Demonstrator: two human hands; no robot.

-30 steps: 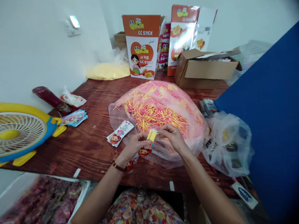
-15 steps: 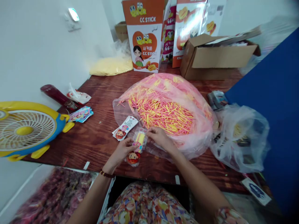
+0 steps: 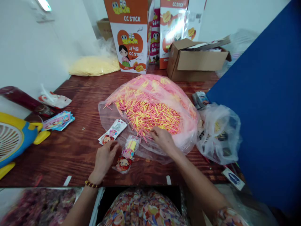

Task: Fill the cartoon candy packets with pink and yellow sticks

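Observation:
A clear packet (image 3: 128,153) holding yellow and pink sticks, with a red-haired cartoon figure on its card, lies flat on the table. My left hand (image 3: 104,160) is just left of it, apart from it, with fingers bent and a gap between thumb and forefinger. Those fingertips are close to a stack of printed cards (image 3: 115,130); whether they touch it I cannot tell. My right hand (image 3: 162,138) reaches to the near edge of a heap of pink and yellow sticks (image 3: 150,114) in a large clear bag (image 3: 188,138). Its fingers are closed together at the sticks; what they pinch is hidden.
Blue cards (image 3: 60,121), a tissue pack (image 3: 55,99), a dark red bottle (image 3: 23,100) and a fan (image 3: 14,138) are on the left. Behind stand a CC Stick carton (image 3: 129,40) and an open cardboard box (image 3: 199,61). A crumpled plastic bag (image 3: 219,135) sits right, beside a blue panel (image 3: 265,110).
Both hands have let go of the packet, which now rests on the table. My left hand has drawn leftward; my right hand has reached to the sticks. The view has turned right.

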